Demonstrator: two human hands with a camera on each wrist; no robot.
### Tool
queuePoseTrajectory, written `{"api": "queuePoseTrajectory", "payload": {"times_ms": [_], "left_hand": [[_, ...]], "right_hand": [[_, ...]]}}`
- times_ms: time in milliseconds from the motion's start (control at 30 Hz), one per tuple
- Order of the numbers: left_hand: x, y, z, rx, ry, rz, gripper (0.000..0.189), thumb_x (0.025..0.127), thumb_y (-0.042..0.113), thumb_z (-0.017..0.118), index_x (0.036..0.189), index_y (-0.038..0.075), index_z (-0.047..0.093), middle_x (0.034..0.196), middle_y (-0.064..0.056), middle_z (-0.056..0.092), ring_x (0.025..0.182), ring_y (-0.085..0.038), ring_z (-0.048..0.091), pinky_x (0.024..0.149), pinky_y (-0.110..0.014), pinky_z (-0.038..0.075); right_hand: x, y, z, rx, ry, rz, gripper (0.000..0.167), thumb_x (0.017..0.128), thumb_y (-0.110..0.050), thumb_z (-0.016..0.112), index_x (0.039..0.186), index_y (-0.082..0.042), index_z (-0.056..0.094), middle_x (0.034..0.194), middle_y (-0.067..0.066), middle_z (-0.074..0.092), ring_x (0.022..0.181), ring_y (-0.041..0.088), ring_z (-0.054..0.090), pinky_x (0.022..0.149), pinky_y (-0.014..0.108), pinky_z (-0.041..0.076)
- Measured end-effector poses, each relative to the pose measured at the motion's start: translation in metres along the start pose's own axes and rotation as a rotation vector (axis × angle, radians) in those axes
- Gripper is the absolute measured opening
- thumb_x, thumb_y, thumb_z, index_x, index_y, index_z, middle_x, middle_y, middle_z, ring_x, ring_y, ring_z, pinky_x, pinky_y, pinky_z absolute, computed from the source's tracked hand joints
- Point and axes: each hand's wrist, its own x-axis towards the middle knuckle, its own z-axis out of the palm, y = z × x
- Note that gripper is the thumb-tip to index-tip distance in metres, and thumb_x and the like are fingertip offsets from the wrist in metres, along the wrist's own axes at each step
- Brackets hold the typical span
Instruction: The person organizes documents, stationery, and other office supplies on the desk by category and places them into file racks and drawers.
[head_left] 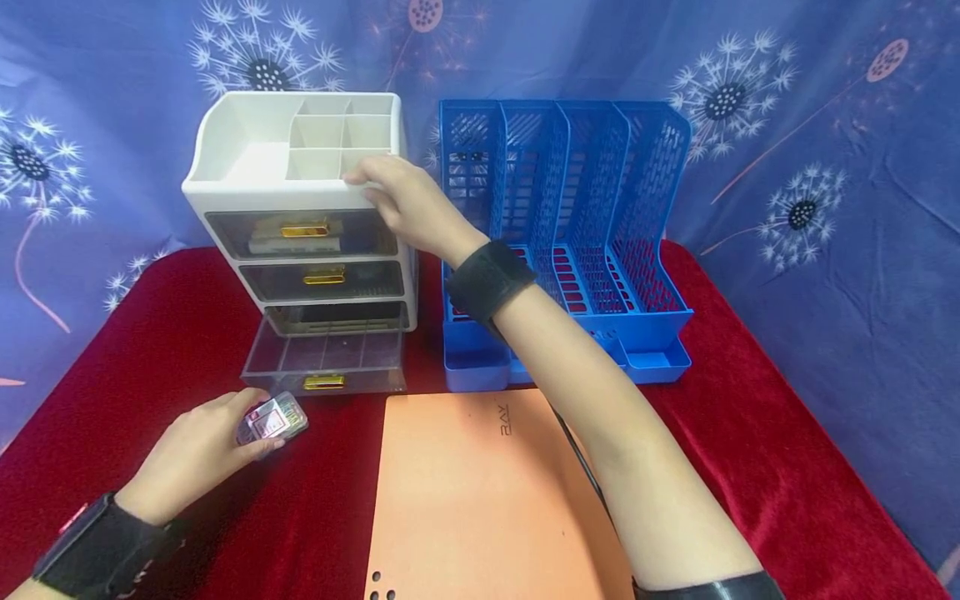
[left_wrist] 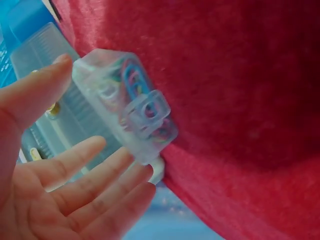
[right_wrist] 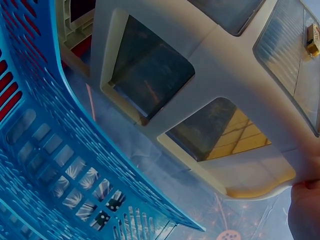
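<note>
My left hand [head_left: 206, 446] holds a small clear plastic box of paper clips [head_left: 273, 419] between thumb and fingers, just in front of the pulled-out bottom drawer. In the left wrist view, colored paper clips [left_wrist: 134, 82] show through the box's clear wall, near its latch. The white desktop drawer organizer [head_left: 270, 197] stands at the back left. My right hand [head_left: 408, 196] grips its top front rim near the right corner, fingers over the edge and thumb against the front. The organizer's clear bottom drawer [head_left: 330, 354], with dividers inside, is pulled out; the two drawers above are in.
Right of the organizer stands a blue mesh file rack [head_left: 566, 183] with small front bins. An orange board [head_left: 465, 492] marked RAY lies on the red cloth [head_left: 750, 417] under my right arm. A patterned blue curtain [head_left: 555, 50] hangs behind.
</note>
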Motion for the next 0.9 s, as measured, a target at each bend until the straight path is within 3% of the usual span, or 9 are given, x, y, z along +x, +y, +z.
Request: {"api": "queuePoseTrajectory", "payload": {"times_ms": [367, 667, 900], "left_hand": [[0.002, -0.001, 0.008, -0.028, 0.006, 0.004, 0.053, 0.062, 0.019, 0.084, 0.104, -0.003, 0.06, 0.084, -0.012, 0.065, 0.07, -0.021, 0.061, 0.057, -0.041, 0.05], [-0.001, 0.005, 0.004, -0.05, -0.062, -0.05, 0.055, 0.062, 0.017, 0.084, 0.108, -0.001, 0.06, 0.087, -0.011, 0.066, 0.072, -0.02, 0.061, 0.061, -0.041, 0.053], [-0.002, 0.021, -0.004, -0.064, -0.115, -0.053, 0.058, 0.061, 0.021, 0.086, 0.11, 0.001, 0.061, 0.092, -0.011, 0.067, 0.077, -0.02, 0.062, 0.066, -0.043, 0.054]], "right_hand": [[0.0, -0.002, 0.0, 0.002, -0.008, 0.013, 0.022, 0.094, -0.002, 0.052, 0.114, -0.003, 0.061, 0.121, 0.008, 0.061, 0.12, 0.018, 0.051, 0.103, 0.015, 0.031], [0.001, -0.001, 0.001, 0.001, -0.008, -0.005, 0.022, 0.093, 0.0, 0.051, 0.113, -0.002, 0.061, 0.12, 0.008, 0.062, 0.12, 0.019, 0.051, 0.103, 0.015, 0.03], [0.0, -0.001, 0.0, -0.003, -0.009, -0.002, 0.021, 0.093, -0.001, 0.051, 0.112, -0.002, 0.061, 0.12, 0.008, 0.062, 0.119, 0.019, 0.051, 0.103, 0.015, 0.03]]}}
